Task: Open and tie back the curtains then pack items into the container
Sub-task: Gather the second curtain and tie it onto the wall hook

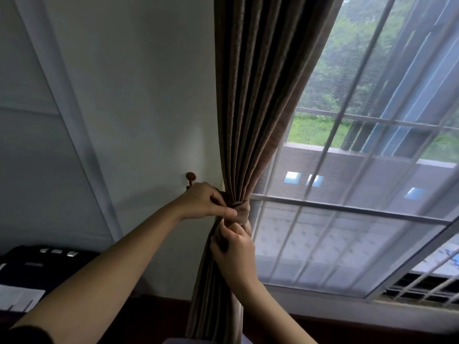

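Observation:
A brown curtain (pixel 258 95) hangs gathered into a tight bunch at the window's left edge. A matching fabric tieback (pixel 242 207) wraps around the bunch at its narrowest point. My left hand (pixel 206 202) pinches the tieback on its left side, just below a round wooden wall hook (pixel 190 178). My right hand (pixel 234 252) grips the gathered curtain folds right under the tieback. The end of the tieback is hidden behind my left hand.
A barred window (pixel 360 170) with a sheer screen fills the right side. A white wall (pixel 136 108) is on the left. A dark device (pixel 37 264) with buttons and a white paper (pixel 19 296) sit at lower left.

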The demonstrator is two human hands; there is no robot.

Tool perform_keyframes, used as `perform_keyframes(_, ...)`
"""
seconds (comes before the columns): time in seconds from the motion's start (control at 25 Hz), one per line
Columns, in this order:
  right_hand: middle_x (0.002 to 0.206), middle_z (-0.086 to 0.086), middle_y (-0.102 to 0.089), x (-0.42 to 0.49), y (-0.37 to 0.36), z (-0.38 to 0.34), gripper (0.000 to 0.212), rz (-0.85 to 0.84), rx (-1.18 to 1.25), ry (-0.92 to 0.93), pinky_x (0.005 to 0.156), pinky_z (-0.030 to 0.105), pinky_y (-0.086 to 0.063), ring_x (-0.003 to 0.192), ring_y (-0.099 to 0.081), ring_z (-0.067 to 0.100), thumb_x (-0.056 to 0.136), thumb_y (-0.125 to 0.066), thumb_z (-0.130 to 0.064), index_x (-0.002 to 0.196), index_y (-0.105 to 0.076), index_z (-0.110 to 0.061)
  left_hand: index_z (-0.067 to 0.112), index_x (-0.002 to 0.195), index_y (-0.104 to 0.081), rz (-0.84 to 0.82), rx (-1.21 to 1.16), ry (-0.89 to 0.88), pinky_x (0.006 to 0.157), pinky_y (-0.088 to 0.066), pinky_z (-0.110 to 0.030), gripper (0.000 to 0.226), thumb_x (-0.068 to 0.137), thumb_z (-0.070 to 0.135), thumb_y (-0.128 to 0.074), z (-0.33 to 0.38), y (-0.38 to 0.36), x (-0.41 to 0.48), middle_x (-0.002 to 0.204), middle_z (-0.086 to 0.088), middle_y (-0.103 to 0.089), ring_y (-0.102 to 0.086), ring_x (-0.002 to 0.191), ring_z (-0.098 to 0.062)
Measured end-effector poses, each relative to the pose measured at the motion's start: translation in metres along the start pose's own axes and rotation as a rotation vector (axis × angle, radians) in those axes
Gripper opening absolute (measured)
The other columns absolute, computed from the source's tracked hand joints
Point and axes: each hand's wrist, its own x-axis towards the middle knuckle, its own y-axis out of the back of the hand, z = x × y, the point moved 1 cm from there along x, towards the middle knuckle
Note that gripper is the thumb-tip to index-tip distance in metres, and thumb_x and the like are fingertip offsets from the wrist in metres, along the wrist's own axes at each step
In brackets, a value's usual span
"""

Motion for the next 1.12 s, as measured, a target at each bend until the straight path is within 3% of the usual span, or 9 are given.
perform_keyframes(0.12,0.078,-0.007,-0.054,-0.003,-0.002,0.002,0.017,0.016,0.101,0.052,0.069,0.005,-0.031,0.076,-0.039,-0.005,0.078,-0.066,-0.026,0.089,-0.072,-0.015,0.020,0.081,-0.071,-0.004,0.053,-0.020,0.078,-0.052,-0.029,0.006,0.076,0.021,-0.072,-0.002,0.002,0.004,0.086,0.001,-0.071,-0.066,0.082,-0.012)
perform_keyframes(0.2,0.082,-0.007,-0.055,0.002,0.004,0.011,0.021,0.179,0.263,-0.071,0.076,0.016,-0.039,0.083,-0.052,0.003,0.083,-0.058,-0.037,0.086,-0.069,-0.019,0.024,0.086,-0.064,-0.004,0.051,-0.028,0.076,-0.050,-0.027,0.007,0.083,0.018,-0.065,-0.008,0.002,0.005,0.086,0.001,-0.069,-0.065,0.081,-0.012)
perform_keyframes(0.28,0.103,-0.003,-0.056,0.018,0.013,0.026,0.038,0.286,0.370,-0.274,0.087,0.017,-0.039,0.102,-0.055,0.013,0.078,-0.057,-0.046,0.106,-0.058,-0.020,0.030,0.091,-0.057,0.001,0.047,-0.050,0.069,-0.044,-0.020,0.008,0.091,0.022,-0.056,-0.017,-0.001,0.005,0.085,0.004,-0.064,-0.059,0.076,-0.007)
perform_keyframes(0.44,0.137,-0.010,-0.047,0.064,0.015,0.044,0.099,-0.045,0.418,-0.340,0.102,0.029,-0.042,0.124,-0.048,0.006,0.065,-0.069,-0.061,0.144,-0.022,-0.024,0.030,0.100,-0.052,0.036,-0.072,-0.107,0.074,-0.042,-0.010,0.016,0.096,0.016,-0.048,-0.032,-0.010,0.002,0.094,0.016,-0.058,-0.057,0.089,0.006)
perform_keyframes(0.56,0.113,-0.010,-0.064,0.088,0.010,0.048,0.094,-0.016,0.351,-0.324,0.088,0.033,-0.053,0.104,-0.063,0.007,0.062,-0.075,-0.056,0.138,-0.029,-0.025,0.022,0.113,-0.055,0.033,-0.106,-0.122,0.080,-0.044,-0.007,0.023,0.095,0.008,-0.051,-0.046,-0.007,0.005,0.105,0.018,-0.058,-0.055,0.098,0.010)
perform_keyframes(0.68,0.099,-0.006,-0.064,0.098,0.005,0.044,0.062,0.048,0.255,-0.322,0.079,0.036,-0.053,0.094,-0.064,0.016,0.067,-0.075,-0.040,0.117,-0.045,-0.019,0.017,0.103,-0.064,0.091,-0.110,-0.096,0.073,-0.048,-0.014,0.014,0.089,0.014,-0.062,-0.068,0.008,0.007,0.094,0.005,-0.067,-0.064,0.079,0.003)
perform_keyframes(0.84,0.089,-0.008,-0.061,0.093,-0.003,0.031,0.045,0.106,0.252,-0.319,0.068,0.025,-0.046,0.082,-0.058,0.012,0.069,-0.075,-0.033,0.099,-0.043,-0.025,0.020,0.086,-0.069,0.208,-0.425,0.029,0.069,-0.053,-0.018,0.011,0.083,0.009,-0.069,-0.094,0.017,0.003,0.081,0.000,-0.069,-0.067,0.073,-0.005)
perform_keyframes(0.96,0.088,-0.007,-0.058,0.090,-0.009,0.019,0.046,0.156,0.216,-0.329,0.061,0.015,-0.036,0.080,-0.053,0.010,0.065,-0.075,-0.037,0.094,-0.040,-0.028,0.014,0.091,-0.063,0.391,-1.000,0.144,0.071,-0.053,-0.025,0.013,0.086,0.002,-0.062,-0.107,0.005,0.003,0.088,-0.005,-0.064,-0.063,0.083,-0.017)
perform_keyframes(1.12,0.095,-0.006,-0.054,0.098,-0.024,0.010,0.052,0.220,0.152,-0.382,0.075,0.032,-0.046,0.095,-0.055,0.017,0.061,-0.072,-0.047,0.098,-0.044,-0.023,0.014,0.105,-0.045,0.708,-1.420,0.281,0.076,-0.054,-0.034,0.027,0.087,0.001,-0.061,-0.102,-0.016,0.021,0.089,-0.011,-0.066,-0.066,0.079,-0.019)
